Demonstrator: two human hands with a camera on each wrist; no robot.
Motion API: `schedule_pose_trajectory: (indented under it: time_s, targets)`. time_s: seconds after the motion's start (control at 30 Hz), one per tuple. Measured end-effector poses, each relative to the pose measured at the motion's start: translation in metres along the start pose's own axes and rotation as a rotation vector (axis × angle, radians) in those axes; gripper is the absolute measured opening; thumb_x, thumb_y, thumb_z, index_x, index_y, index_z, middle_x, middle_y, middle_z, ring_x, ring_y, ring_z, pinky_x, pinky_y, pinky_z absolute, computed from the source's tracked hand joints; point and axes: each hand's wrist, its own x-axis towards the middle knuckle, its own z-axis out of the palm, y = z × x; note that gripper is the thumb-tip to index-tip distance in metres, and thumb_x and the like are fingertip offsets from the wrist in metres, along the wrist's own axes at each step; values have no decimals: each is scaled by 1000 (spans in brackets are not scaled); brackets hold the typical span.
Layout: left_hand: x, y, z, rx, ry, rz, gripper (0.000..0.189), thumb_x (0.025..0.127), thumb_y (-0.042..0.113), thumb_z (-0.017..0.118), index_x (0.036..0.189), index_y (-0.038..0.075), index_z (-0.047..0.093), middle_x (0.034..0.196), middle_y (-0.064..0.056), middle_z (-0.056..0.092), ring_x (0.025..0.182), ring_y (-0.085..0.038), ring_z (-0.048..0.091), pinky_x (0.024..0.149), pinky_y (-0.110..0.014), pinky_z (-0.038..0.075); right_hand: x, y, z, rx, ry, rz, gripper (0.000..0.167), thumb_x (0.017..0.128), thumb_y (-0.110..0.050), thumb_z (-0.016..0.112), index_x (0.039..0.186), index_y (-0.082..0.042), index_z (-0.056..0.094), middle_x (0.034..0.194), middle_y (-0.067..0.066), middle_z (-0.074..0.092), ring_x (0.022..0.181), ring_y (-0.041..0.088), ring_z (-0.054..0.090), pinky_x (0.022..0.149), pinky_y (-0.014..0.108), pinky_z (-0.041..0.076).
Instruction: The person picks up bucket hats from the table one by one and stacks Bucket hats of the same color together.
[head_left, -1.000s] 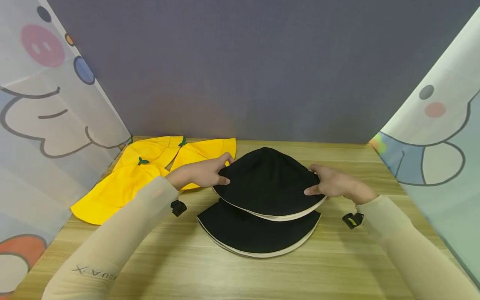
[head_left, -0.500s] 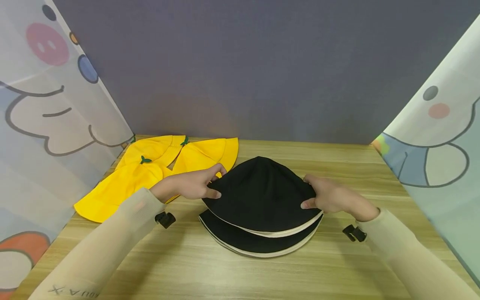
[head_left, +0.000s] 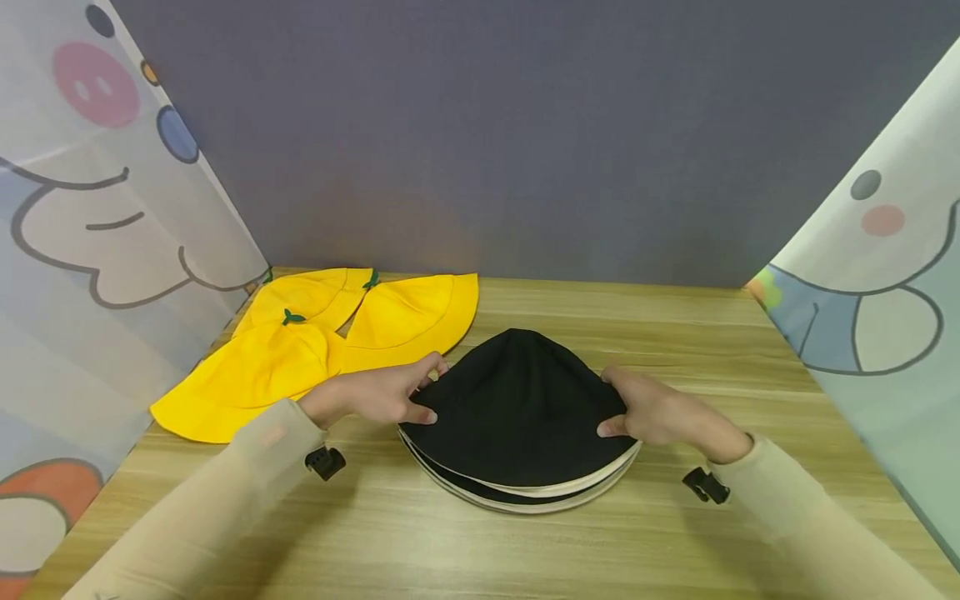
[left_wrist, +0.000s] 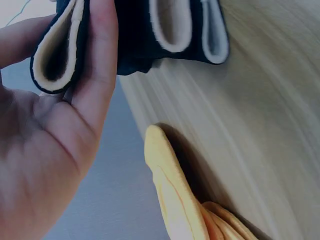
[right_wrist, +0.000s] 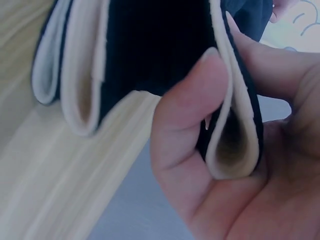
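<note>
Both hands hold a black bucket hat (head_left: 517, 408) with a cream lining, folded flat with its crown pointing away. My left hand (head_left: 386, 393) pinches its left end, thumb on top. At the opposite end, my right hand (head_left: 660, 412) pinches the brim between thumb and fingers. Directly under it lie more folded black hats (head_left: 517, 507), mostly covered, their pale edges showing at the front. In the left wrist view the held brim stands a little apart from two lower folded brims (left_wrist: 172, 25); the right wrist view shows the same gap beside the lower brims (right_wrist: 82, 70).
Several yellow hats (head_left: 255, 375) with green sprouts lie overlapping at the back left of the wooden table (head_left: 480, 558), close to the left hand. A grey panel (head_left: 495, 150) stands behind, and cartoon-printed panels (head_left: 60, 217) flank both sides.
Both hands have brought the held black hat down and toward the person. It now covers most of the black hats below, which lie where they were.
</note>
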Motion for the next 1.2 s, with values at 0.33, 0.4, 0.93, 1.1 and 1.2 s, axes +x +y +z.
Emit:
schedule_pose_trajectory:
  time_s: [0.33,0.4,0.93,1.1,1.2]
  targets:
    - [3,-11,12,62,8,-33,52,94,17,72,132,9,37,132,-18,50,129,-35,47,108,-51,37,8,5,15,-9,-59,41,57,90,-22,78,134,4,51,128,17,62,124,42,56,99,55,46]
    - [3,-13,15,71,6,-34,53,95,16,71,135,8,37,134,-17,50,129,-32,46,109,-50,37,9,8,17,9,-70,26,59,90,-21,78,136,5,50,131,20,61,126,44,54,101,56,45]
    - [12,3,28,167,46,-171,62,82,11,77,133,0,44,109,-8,61,99,-22,57,94,-40,46,15,8,24,-25,-129,-25,66,91,-22,77,142,5,45,136,20,59,126,40,56,102,53,45]
    - [12,31,39,439,129,-287,66,80,17,84,129,2,43,98,-8,59,85,-24,57,82,-38,50,15,2,29,-154,-88,15,74,92,-24,77,148,6,40,135,23,60,122,40,59,99,53,48]
    - [12,45,49,649,214,-269,76,80,16,85,138,5,38,117,-14,52,102,-30,55,88,-41,50,13,2,31,-225,-72,31,77,92,-27,77,148,9,38,136,26,59,123,42,58,98,54,48]
